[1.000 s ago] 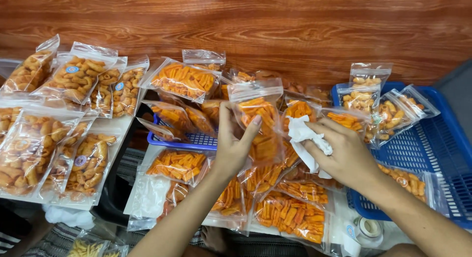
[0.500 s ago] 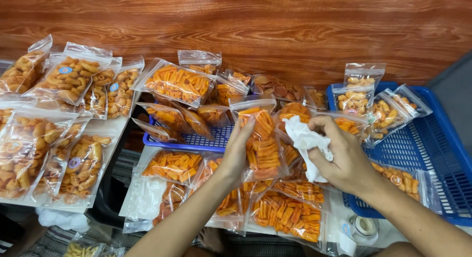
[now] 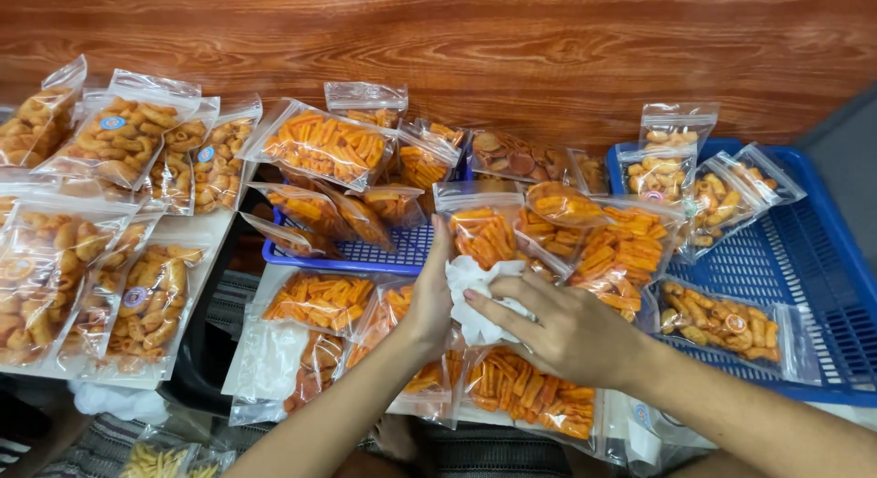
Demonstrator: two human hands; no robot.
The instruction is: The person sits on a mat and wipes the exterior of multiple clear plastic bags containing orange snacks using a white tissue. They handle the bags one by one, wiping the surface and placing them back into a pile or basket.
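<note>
My left hand (image 3: 429, 300) grips the left edge of a clear zip bag of orange stick snacks (image 3: 484, 236), held upright over the pile. My right hand (image 3: 566, 327) presses a crumpled white tissue (image 3: 475, 291) against the lower front of that bag. Around them lie several more clear bags of orange sticks (image 3: 525, 396), and a similar bag (image 3: 626, 249) leans just to the right.
A small blue basket (image 3: 384, 254) with snack bags sits behind my hands. A larger blue tray (image 3: 804, 286) on the right holds bags of ring snacks (image 3: 726, 327). Several bags of brown curled snacks (image 3: 119, 144) lie at the left. A wooden wall (image 3: 512, 48) stands behind.
My right hand moved the tissue left, from beside the bag onto its front. The left hand and the bag dropped slightly and shifted left in view.
</note>
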